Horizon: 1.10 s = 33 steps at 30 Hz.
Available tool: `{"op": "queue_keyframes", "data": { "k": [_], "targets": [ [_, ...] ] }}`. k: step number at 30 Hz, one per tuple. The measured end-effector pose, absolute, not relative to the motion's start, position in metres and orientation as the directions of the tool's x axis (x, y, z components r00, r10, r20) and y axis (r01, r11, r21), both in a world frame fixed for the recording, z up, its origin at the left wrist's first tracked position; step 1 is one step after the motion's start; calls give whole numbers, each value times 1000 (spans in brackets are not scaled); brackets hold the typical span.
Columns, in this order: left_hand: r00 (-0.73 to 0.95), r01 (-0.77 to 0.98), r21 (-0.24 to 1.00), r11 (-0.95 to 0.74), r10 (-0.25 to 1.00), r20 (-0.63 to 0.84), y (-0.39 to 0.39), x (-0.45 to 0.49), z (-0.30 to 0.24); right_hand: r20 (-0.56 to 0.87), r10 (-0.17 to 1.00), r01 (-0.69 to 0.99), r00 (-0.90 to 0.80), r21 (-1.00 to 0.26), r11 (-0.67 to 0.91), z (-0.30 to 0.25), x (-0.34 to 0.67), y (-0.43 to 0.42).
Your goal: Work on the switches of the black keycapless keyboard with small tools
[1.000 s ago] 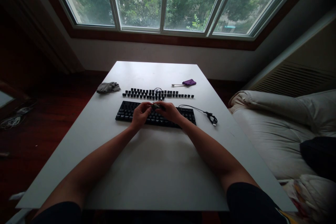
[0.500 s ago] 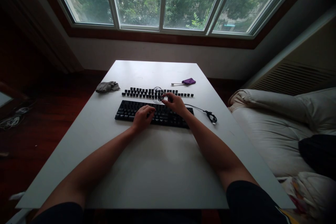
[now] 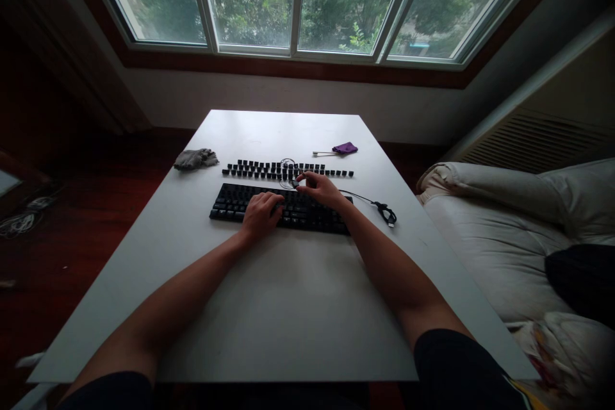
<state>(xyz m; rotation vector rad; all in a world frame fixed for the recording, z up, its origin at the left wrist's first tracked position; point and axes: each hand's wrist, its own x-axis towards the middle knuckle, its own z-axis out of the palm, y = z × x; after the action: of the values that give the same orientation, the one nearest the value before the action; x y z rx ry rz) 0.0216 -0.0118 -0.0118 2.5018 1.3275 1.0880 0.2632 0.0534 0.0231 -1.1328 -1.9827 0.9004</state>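
A black keyboard (image 3: 228, 205) lies across the white table, its near edge toward me. My left hand (image 3: 262, 213) rests over its middle, fingers stretched across the keys with the thumb apart and nothing visible in them. Above the keyboard's far edge, my right hand (image 3: 318, 188) pinches a small dark keycap (image 3: 295, 184) between thumb and fingertips. Just behind the keyboard, several loose black keycaps (image 3: 240, 171) stand in rows. Part of the keyboard's right side is hidden under my right hand and forearm.
A crumpled grey cloth (image 3: 196, 159) lies at the table's left edge. Farther back are a purple cloth pouch (image 3: 344, 148) and a thin white stick (image 3: 325, 154). The keyboard's bundled cable (image 3: 385, 213) lies to the right. A pale sofa (image 3: 490, 243) stands beside the table.
My right hand has shifted slightly toward me with the keycap in its pinch. The fingers of my left hand have straightened a little over the keys.
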Motion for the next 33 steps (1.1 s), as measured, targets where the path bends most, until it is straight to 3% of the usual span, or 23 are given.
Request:
{"op": "queue_keyframes", "data": {
  "k": [4,8,18,33],
  "targets": [
    [286,675,426,-603,746,602,-12,19,-8,116,791,319,-601,-872,371,32,255,43],
    [301,645,422,-637,720,625,-11,19,-8,86,728,246,-680,-909,337,36,249,35],
    [241,595,536,-599,769,591,-13,19,-7,115,761,184,-638,-937,296,27,240,34],
    [78,496,666,-558,792,606,-12,21,-7,236,841,316,-488,-850,421,17,226,26]
  ]
}}
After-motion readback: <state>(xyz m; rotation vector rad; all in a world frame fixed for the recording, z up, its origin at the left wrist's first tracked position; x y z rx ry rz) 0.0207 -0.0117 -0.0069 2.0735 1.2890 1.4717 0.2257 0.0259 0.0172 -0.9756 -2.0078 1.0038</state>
